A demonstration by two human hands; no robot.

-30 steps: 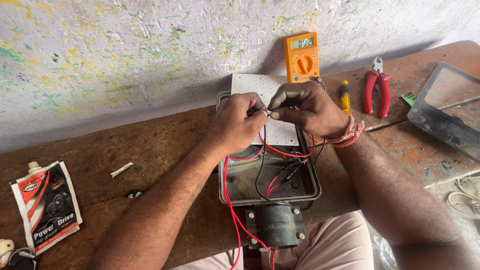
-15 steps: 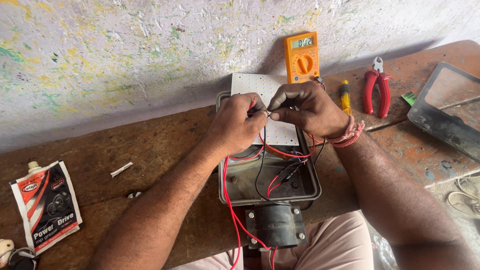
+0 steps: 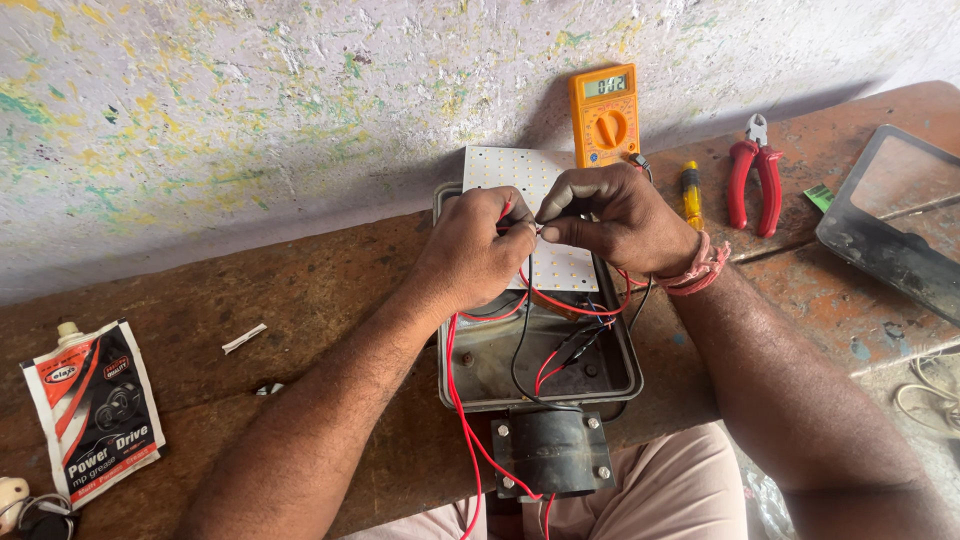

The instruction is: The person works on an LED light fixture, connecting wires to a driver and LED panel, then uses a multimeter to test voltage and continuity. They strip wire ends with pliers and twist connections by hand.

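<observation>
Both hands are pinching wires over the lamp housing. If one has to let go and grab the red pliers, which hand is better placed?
Right, probably. The right hand is on the same side as the red pliers. The left hand would have to cross over the right arm.

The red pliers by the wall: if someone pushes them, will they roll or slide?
The pliers lie flat with handles spread, so they would probably slide, not roll. They look like metal, so likely heavy for their size and stiff.
</observation>
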